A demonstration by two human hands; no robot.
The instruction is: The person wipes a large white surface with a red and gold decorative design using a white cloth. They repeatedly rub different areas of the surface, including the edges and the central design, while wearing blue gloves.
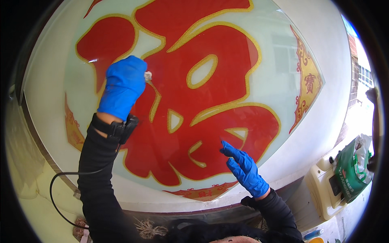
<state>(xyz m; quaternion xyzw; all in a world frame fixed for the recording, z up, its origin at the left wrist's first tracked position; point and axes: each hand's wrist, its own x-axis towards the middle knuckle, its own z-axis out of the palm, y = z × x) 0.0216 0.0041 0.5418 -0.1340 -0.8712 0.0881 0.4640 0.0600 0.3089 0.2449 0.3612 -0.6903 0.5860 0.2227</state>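
Before me is a diamond-shaped glossy glass panel [267, 82] on a white wall, bearing a large red character [182, 100] edged in glittery gold. My left hand [124, 86], in a blue disposable glove, is closed at the character's left side. From its fist sticks out a small whitish wad [148, 76], cloth or paper, I cannot tell; most of it is hidden by the fingers. My right hand [246, 170], also gloved in blue, is held with fingers apart by the panel's lower right and grips nothing. Whether its fingertips touch the glass is unclear.
A black cable [56, 188] loops from the black strap device [129, 129] on my left wrist. To the right is a cream plastic appliance [322, 194], with a green bag [349, 173] on it. Dried plants [149, 228] and a blue bottle [314, 234] are low down.
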